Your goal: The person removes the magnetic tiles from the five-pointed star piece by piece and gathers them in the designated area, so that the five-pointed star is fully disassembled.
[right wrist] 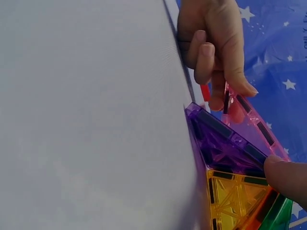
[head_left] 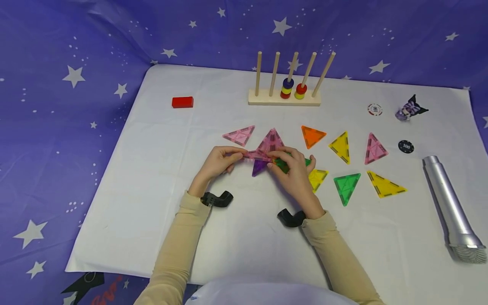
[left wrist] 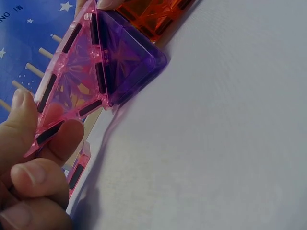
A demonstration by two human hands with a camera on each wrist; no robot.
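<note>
On the white-covered desk (head_left: 126, 220), both hands are busy: left hand (head_left: 221, 163) pinching one corner, right hand (head_left: 293, 169) pinching the opposite end of a pink triangular tile (left wrist: 72, 91), tilted up, seemingly against the purple tile (left wrist: 129, 62). Looks light, stiff, slick, probably crackable; best gripped by its rim!
</note>
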